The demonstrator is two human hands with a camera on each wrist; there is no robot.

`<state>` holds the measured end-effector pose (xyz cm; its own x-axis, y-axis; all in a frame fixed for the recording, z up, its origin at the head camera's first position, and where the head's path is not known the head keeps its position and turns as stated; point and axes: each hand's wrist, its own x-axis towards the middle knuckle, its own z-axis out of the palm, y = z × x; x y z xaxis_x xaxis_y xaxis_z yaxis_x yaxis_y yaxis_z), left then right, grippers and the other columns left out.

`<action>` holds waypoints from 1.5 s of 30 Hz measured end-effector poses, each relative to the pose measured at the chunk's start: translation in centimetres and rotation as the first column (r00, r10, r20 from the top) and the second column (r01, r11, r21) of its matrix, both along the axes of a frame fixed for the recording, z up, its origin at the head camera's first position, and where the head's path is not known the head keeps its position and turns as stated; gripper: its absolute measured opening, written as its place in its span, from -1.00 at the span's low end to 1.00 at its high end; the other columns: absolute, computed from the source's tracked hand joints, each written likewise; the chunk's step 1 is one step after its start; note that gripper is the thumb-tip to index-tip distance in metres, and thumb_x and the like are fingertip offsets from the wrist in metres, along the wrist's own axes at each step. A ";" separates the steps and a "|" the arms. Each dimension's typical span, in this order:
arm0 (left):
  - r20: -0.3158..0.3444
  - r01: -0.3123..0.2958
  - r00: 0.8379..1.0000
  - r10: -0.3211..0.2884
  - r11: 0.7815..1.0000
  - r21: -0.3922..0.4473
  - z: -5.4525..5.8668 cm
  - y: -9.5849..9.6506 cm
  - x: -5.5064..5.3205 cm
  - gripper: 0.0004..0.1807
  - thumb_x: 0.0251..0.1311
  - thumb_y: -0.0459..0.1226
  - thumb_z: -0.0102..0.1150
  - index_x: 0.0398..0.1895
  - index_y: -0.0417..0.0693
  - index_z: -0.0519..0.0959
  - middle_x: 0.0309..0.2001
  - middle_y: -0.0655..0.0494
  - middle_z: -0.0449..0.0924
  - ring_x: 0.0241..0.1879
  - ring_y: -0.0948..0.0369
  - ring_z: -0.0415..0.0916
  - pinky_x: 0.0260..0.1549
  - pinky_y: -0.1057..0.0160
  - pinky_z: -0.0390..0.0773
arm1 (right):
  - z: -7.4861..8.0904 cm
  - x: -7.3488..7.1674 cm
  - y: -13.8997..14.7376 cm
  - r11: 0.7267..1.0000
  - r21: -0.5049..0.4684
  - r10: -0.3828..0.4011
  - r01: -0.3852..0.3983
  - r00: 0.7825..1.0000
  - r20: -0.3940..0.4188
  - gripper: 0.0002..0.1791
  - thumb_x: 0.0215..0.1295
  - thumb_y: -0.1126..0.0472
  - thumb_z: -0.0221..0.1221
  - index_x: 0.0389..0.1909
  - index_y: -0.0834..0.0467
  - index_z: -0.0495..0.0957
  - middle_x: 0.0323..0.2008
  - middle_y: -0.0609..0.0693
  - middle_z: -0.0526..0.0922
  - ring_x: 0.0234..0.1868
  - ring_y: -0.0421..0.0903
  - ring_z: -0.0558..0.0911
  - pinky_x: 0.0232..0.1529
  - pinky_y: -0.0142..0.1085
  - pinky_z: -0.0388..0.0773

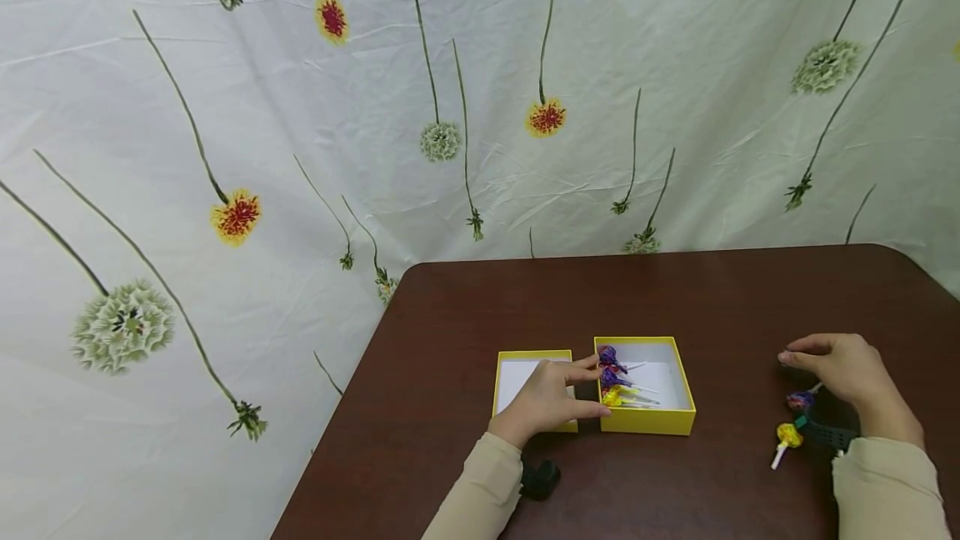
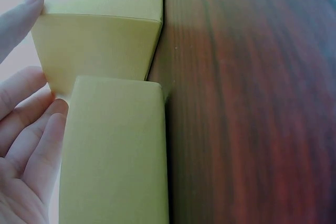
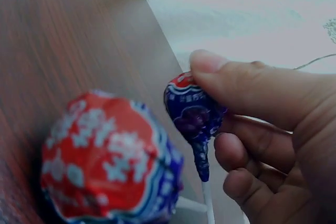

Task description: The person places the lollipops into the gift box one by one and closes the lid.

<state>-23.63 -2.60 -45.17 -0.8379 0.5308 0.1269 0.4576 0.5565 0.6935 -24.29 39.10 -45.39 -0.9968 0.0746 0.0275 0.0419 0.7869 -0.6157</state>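
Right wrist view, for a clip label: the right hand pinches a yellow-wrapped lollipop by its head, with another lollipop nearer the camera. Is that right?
Not the colour: the right wrist view shows the pinched lollipop wrapped in blue and red. The right hand does hold it by its head, and the other lollipop is nearer the camera.

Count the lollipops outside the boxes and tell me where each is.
3: one lollipop pinched in the right hand, a purple-wrapped lollipop on the table by that wrist, and a yellow-wrapped lollipop beside it. The right arm may hide more.
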 end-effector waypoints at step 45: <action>-0.008 -0.011 1.000 0.011 1.000 -0.009 -0.1 -0.1 -0.1 -0.39 0.07 -0.02 0.49 0.21 0.00 0.62 0.35 0.25 0.47 0.28 0.20 0.51 0.18 0.32 0.54 | 2.2 -0.9 -4.0 0.998 -0.020 0.051 -0.053 0.993 -0.108 -0.46 0.37 -0.08 0.26 -0.10 0.39 0.66 -0.08 0.44 0.65 -0.10 0.32 0.58 -0.25 0.09 0.57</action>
